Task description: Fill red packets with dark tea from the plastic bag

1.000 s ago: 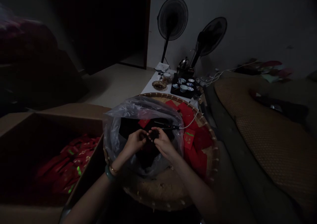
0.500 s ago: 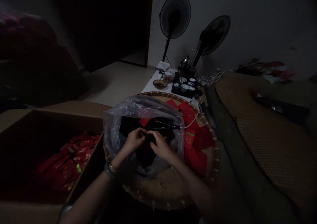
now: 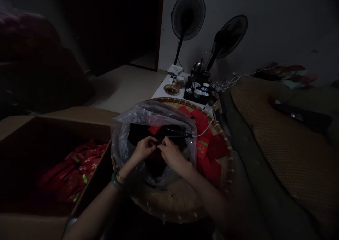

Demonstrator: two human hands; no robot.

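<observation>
My left hand (image 3: 144, 148) and my right hand (image 3: 171, 153) meet over a clear plastic bag (image 3: 120, 134) with dark contents. The fingers of both are pinched close together; whatever lies between them is dark and too small to name. Just beyond my fingertips a black corded device (image 3: 178, 135) with a small red light rests on the bag's contents. A small red packet (image 3: 154, 129) lies beside it. The bag sits in a round woven bamboo tray (image 3: 174, 206). Red packets (image 3: 209, 169) are spread along the tray's right side, one with a green mark (image 3: 202, 147).
At the left stands an open cardboard box (image 3: 79, 112) holding many red packets (image 3: 76, 173). Behind the tray, a white table (image 3: 161, 89) bears a tea tray (image 3: 188, 95) with cups. Two fans (image 3: 188, 15) stand by the wall. A seat with a woven mat (image 3: 280, 137) runs along the right.
My right hand has turned and its fingers have curled in closer beside my left fingertips. My left hand has hardly moved. The view has shifted very slightly.
</observation>
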